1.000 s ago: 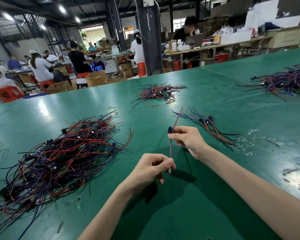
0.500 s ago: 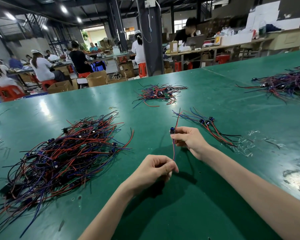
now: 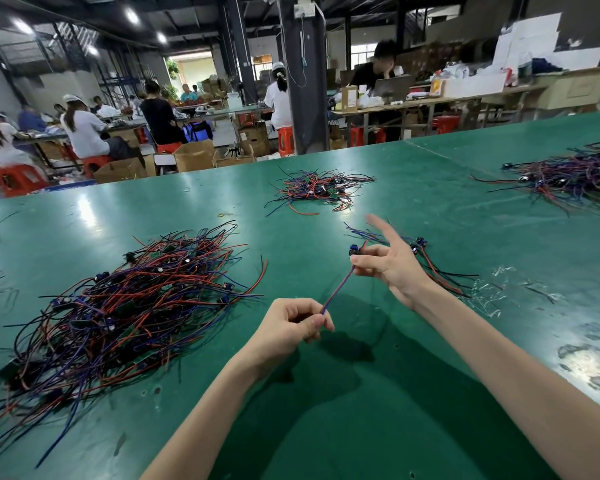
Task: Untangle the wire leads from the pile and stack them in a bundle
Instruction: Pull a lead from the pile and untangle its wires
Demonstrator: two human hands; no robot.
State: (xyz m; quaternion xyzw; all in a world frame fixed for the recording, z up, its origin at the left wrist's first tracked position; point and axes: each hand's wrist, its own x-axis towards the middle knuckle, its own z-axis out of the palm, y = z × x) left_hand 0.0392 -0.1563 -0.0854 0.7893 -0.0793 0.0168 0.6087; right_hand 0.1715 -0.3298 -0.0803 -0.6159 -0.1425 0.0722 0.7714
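Holding one wire lead (image 3: 337,289) in the head view, we pinch its tail with the left hand (image 3: 291,323) grip, its connector with the right hand (image 3: 392,265) grip. Our two o'clock bundle (image 3: 447,276) is small; the ten o'clock pile (image 3: 118,306) looks largely unsorted.

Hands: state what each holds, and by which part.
One wire lead, stretched between them: the left hand pinches its tail end, the right hand pinches its blue-tipped end.

No text, label, brand or number can be read; the cardboard boxes (image 3: 194,156) at centre left and the white sheets (image 3: 530,32) at upper right are too small and blurred to tell.
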